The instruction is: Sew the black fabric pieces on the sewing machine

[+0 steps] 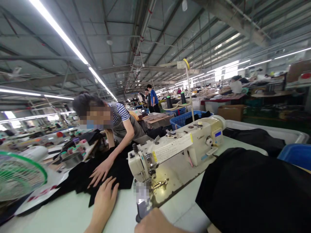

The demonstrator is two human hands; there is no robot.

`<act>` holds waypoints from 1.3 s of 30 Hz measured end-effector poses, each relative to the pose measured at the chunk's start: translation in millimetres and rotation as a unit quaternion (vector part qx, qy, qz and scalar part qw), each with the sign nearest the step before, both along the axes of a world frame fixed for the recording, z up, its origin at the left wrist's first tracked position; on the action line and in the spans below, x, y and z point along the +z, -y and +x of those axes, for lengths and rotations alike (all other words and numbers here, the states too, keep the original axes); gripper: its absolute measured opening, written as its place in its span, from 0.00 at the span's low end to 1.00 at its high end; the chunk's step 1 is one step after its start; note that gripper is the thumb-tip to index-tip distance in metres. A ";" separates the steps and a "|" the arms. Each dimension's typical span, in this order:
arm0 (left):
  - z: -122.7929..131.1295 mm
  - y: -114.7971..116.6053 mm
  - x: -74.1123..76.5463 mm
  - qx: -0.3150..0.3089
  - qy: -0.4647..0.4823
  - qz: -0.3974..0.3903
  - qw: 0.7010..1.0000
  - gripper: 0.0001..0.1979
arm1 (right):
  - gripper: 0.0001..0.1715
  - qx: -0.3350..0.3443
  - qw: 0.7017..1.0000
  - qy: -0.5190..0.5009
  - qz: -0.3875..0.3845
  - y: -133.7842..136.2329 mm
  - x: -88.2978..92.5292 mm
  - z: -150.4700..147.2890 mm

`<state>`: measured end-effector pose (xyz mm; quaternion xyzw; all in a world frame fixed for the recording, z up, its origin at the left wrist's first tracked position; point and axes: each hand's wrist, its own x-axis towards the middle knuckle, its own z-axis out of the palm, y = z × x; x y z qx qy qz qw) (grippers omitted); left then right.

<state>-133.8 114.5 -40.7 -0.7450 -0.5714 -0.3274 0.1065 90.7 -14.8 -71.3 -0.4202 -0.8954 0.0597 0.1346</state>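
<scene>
My left hand rests with fingers stretched on the near edge of a pile of black fabric pieces. Just beyond it, a co-worker's hand lies spread on the same pile. At the bottom middle, my right hand is closed at a small flat dark-grey object, whose kind I cannot make out; part of the area above it is blurred. This hand is in front of the needle end of a white sewing machine, to the left of its metal bed.
A large black fabric heap covers the table's right side. A green-rimmed fan stands at left. Behind the machine are a blue basket, a white bin and thread cones. A co-worker leans in from the far side.
</scene>
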 end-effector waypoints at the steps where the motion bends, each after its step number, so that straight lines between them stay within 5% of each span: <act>1: -0.1 7.2 -0.6 0.003 0.010 -0.007 1.000 0.26 | 0.22 -0.007 1.000 0.004 0.010 1.3 0.5 -0.1; 14: -4.6 62.6 2.6 0.108 0.096 -0.055 0.988 0.25 | 0.21 0.009 0.999 -0.032 0.009 18.0 20.4 13.1; 28: 10.3 67.8 9.1 0.117 0.029 -0.098 0.988 0.20 | 0.22 0.004 1.000 -0.018 0.008 25.1 30.5 16.1; 39: 7.2 70.8 5.0 0.118 0.015 -0.096 0.988 0.14 | 0.13 -0.010 0.999 -0.040 -0.022 4.9 14.5 -0.7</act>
